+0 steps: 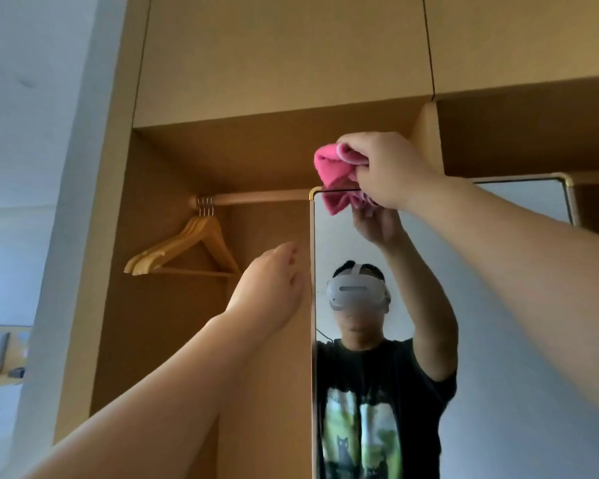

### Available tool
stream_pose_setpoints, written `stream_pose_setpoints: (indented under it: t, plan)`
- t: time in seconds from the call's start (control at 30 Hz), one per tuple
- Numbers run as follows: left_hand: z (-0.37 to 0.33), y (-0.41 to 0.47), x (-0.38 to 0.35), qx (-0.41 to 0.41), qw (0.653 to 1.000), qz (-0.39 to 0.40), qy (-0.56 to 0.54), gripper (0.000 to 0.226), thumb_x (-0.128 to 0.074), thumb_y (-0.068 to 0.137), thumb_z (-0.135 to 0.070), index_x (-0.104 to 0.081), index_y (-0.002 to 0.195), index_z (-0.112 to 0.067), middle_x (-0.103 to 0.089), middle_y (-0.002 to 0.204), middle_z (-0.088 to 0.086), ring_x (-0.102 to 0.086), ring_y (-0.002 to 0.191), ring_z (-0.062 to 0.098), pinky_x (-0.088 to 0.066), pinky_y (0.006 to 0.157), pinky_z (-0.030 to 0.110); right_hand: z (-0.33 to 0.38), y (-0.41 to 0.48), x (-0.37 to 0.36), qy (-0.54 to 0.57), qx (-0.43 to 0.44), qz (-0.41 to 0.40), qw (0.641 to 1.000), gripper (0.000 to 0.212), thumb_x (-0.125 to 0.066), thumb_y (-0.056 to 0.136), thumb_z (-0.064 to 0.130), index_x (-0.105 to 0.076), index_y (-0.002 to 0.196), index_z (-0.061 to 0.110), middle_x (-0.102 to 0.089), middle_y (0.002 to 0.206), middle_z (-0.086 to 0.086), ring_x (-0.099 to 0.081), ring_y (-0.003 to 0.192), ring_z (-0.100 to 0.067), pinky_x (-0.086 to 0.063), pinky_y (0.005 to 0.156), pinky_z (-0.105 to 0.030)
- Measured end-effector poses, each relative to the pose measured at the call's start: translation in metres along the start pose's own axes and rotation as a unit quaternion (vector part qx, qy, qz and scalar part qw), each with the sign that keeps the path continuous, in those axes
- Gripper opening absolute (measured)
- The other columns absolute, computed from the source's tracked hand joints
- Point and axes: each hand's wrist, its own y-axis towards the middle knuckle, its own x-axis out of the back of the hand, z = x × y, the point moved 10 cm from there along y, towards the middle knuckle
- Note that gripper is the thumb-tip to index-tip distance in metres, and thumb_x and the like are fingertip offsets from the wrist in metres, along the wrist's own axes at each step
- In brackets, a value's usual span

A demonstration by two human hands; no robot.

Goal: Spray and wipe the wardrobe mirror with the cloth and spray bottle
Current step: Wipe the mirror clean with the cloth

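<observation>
Fingers (351, 141) of right hand (388, 171) curled tight round bunched pink cloth (332, 164), arm raised high. Cloth sits at top left corner of mirror (336, 243), lower folds pressed on the glass just under the gold top frame, upper folds sticking up past the frame against the wardrobe (284, 63) interior. Left hand (274, 281) holds nothing, fingers straight and together, tips right by the mirror's left frame edge on the wood panel side; contact unclear. Mirror stands upright in the wardrobe bay, reflecting a person in a white headset (357, 292) and black printed T-shirt (377, 392), arm up with the cloth. Left of mirror: wooden rail (263, 197) running behind the mirror's top corner, several wooden hangers (187, 250) bunched at the rail's far left end, well apart from both hands
</observation>
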Motion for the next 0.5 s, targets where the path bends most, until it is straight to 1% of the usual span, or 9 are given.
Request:
stream_pose_setpoints:
  t: [0.03, 0.07, 0.13, 0.17, 0.23, 0.3, 0.37, 0.43, 0.5]
  plan:
    - [0.000, 0.004, -0.002, -0.010, 1.000, 0.001, -0.003, 0.031, -0.051, 0.090, -0.012, -0.053, 0.120, -0.006, -0.064, 0.107, 0.008, -0.061, 0.092, 0.026, -0.053, 0.080, 0.042, 0.000, 0.009, -0.004, -0.027, -0.006, 0.008, 1.000, 0.024, -0.050, 0.094, 0.004, -0.062, 0.111, 0.013, -0.065, 0.109, -0.006, -0.059, 0.099, -0.024, -0.051, 0.080, -0.038]
    - [0.000, 0.006, -0.005, -0.017, 1.000, 0.003, -0.008, 0.032, -0.049, 0.090, -0.012, -0.050, 0.121, -0.006, -0.064, 0.105, 0.009, -0.061, 0.090, 0.026, -0.053, 0.079, 0.042, -0.001, 0.016, -0.009, -0.046, -0.012, 0.017, 0.999, 0.020, -0.048, 0.095, 0.008, -0.062, 0.109, 0.013, -0.064, 0.106, -0.006, -0.057, 0.095, -0.023, -0.049, 0.077, -0.037]
    - [-0.001, 0.007, -0.012, -0.022, 0.999, 0.018, -0.019, 0.035, -0.046, 0.092, -0.014, -0.046, 0.126, -0.006, -0.064, 0.104, 0.009, -0.061, 0.089, 0.026, -0.053, 0.078, 0.043, -0.001, 0.027, -0.018, -0.077, -0.026, 0.036, 0.996, 0.017, -0.045, 0.099, 0.015, -0.060, 0.106, 0.016, -0.059, 0.096, -0.002, -0.053, 0.086, -0.020, -0.039, 0.069, -0.031]
    - [-0.003, 0.007, -0.016, -0.024, 0.999, 0.025, -0.027, 0.033, -0.046, 0.092, -0.014, -0.046, 0.125, -0.007, -0.064, 0.103, 0.009, -0.061, 0.088, 0.026, -0.053, 0.077, 0.044, -0.001, 0.030, -0.022, -0.091, -0.026, 0.048, 0.994, 0.014, -0.045, 0.099, 0.016, -0.058, 0.101, 0.019, -0.057, 0.090, 0.000, -0.052, 0.082, -0.020, -0.035, 0.065, -0.028]
    - [-0.007, 0.007, -0.024, -0.032, 0.998, 0.033, -0.030, 0.023, -0.046, 0.091, -0.012, -0.048, 0.113, -0.006, -0.064, 0.097, 0.012, -0.060, 0.082, 0.028, -0.052, 0.073, 0.046, 0.002, 0.031, -0.035, -0.089, -0.018, 0.085, 0.992, 0.012, -0.046, 0.096, 0.011, -0.051, 0.091, 0.021, -0.052, 0.078, 0.005, -0.052, 0.073, -0.018, -0.032, 0.054, -0.023]
    - [-0.010, 0.008, -0.028, -0.034, 0.999, 0.034, -0.016, 0.021, -0.047, 0.090, -0.009, -0.048, 0.110, -0.004, -0.063, 0.094, 0.013, -0.058, 0.081, 0.029, -0.050, 0.072, 0.044, -0.001, 0.027, -0.047, -0.044, -0.027, 0.127, 0.991, 0.012, -0.051, 0.091, 0.004, -0.055, 0.094, 0.015, -0.050, 0.074, 0.009, -0.051, 0.066, -0.006, -0.036, 0.046, -0.012]
    - [-0.011, 0.009, -0.029, -0.029, 0.999, 0.027, -0.011, 0.023, -0.048, 0.089, -0.007, -0.049, 0.112, -0.003, -0.062, 0.095, 0.013, -0.057, 0.083, 0.029, -0.049, 0.072, 0.040, -0.007, 0.022, -0.054, -0.036, -0.031, 0.154, 0.987, 0.020, -0.053, 0.084, -0.003, -0.062, 0.099, 0.007, -0.053, 0.073, 0.009, -0.049, 0.060, -0.003, -0.036, 0.048, -0.004]
    - [-0.011, 0.010, -0.030, -0.022, 0.999, 0.022, -0.012, 0.024, -0.048, 0.089, -0.006, -0.049, 0.113, -0.004, -0.061, 0.097, 0.013, -0.058, 0.082, 0.028, -0.051, 0.072, 0.041, -0.010, 0.018, -0.059, -0.049, -0.021, 0.175, 0.983, 0.028, -0.049, 0.083, -0.006, -0.063, 0.105, 0.005, -0.053, 0.075, 0.010, -0.049, 0.061, -0.002, -0.034, 0.049, -0.001]
    - [-0.010, 0.010, -0.032, -0.011, 1.000, 0.021, -0.008, 0.026, -0.048, 0.090, -0.006, -0.049, 0.116, -0.003, -0.061, 0.099, 0.013, -0.059, 0.083, 0.028, -0.052, 0.074, 0.044, -0.015, 0.018, -0.053, -0.037, -0.035, 0.167, 0.985, 0.027, -0.055, 0.083, 0.000, -0.063, 0.107, 0.009, -0.051, 0.074, 0.012, -0.047, 0.059, -0.001, -0.034, 0.047, -0.001]
